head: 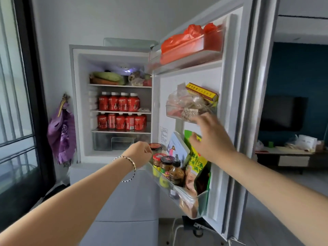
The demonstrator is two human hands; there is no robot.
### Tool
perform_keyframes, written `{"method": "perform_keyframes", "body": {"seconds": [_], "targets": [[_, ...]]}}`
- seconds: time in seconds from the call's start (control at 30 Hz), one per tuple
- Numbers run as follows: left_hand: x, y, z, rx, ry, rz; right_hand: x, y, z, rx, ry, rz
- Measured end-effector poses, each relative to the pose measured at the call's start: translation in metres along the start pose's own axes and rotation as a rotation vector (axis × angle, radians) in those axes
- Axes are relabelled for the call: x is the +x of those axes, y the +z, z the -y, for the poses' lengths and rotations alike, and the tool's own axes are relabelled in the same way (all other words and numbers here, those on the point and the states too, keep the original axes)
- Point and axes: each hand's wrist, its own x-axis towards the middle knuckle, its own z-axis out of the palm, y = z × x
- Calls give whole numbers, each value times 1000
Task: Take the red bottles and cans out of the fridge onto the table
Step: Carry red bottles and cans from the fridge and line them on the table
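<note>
the white fridge point(76, 103) stands at the centre of the frame. its fridge door point(229, 121) is swung open toward the right.

task items:
- four red plastic bottles with white caps point(119, 102) stand upright in a close row on the middle shelf.
- on the shelf below, a second row of red bottles point(130, 121) stands upright. one red metal can point(111, 120) is second from the left in that row.
- all of these are inside the fridge, and neither hand touches them.

left hand point(140, 153): at lower centre, seen from the back, just beside the dark-lidded glass jar point(155, 147) at the near end of the lower door bin point(177, 191). the fingers curl away from the camera, so it cannot be told whether they grip anything. a beaded bracelet point(131, 164) sits on the wrist.

right hand point(211, 137): at centre right, in front of the inner face of the door. the fingers are spread and relaxed and hold nothing. the hand lies just below the clear middle door bin point(186, 107) and overlaps the green and yellow packet point(197, 160).

other contents:
- green and orange vegetables point(108, 77) lie on the top shelf.
- an orange-red plastic bag point(179, 39) fills the top door bin.
- a yellow box point(202, 92) rests tilted in the middle door bin.
- a brown sauce bottle point(176, 173) stands in the lower door bin among other jars.
- a purple cloth point(62, 132) hangs on the wall left of the fridge.
</note>
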Motion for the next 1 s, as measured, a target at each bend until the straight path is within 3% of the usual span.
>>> {"method": "perform_keyframes", "body": {"seconds": [0.13,0.4,0.6,0.73,0.93,1.0], "targets": [[37,-23,35,55,-39,-30,52,45,41,84,23,388],[147,-78,153,197,-94,-75,168,193,90,102,56,650],[249,-106,229,147,-90,-148,255,300,102,140,132,606],[315,-104,263,14,-82,-234,301,364,95,155,174,457],[408,-90,289,0,40,-422,371,452,67,128,108,201],[438,-88,293,-11,83,-477,402,475,61,120,175,160]]}}
